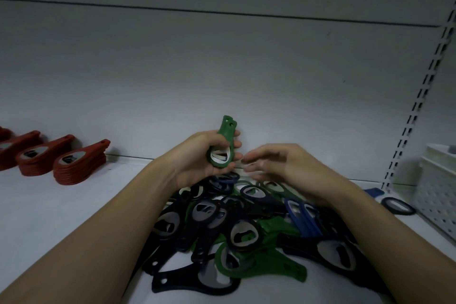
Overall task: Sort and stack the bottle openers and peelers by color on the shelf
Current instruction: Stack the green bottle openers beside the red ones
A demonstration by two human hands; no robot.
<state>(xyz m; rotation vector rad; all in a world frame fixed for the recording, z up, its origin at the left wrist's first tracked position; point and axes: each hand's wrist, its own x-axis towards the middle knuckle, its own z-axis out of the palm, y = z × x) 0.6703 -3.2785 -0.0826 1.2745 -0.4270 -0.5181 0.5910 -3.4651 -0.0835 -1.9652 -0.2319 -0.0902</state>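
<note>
My left hand (197,155) grips a small stack of green bottle openers (223,145), held upright above the shelf with the handles pointing up. My right hand (278,163) hovers just right of it, fingers relaxed and slightly blurred, holding nothing. Below both hands lies a mixed pile of bottle openers (237,232) in black, green and blue on the white shelf (61,217). At the far left stand neat stacks of red openers (76,163).
A lone black opener (398,205) and a blue one (373,192) lie at the right, beside a white perforated basket (436,185). A slotted shelf upright (419,96) rises on the right. The back panel (222,69) stands close behind the hands.
</note>
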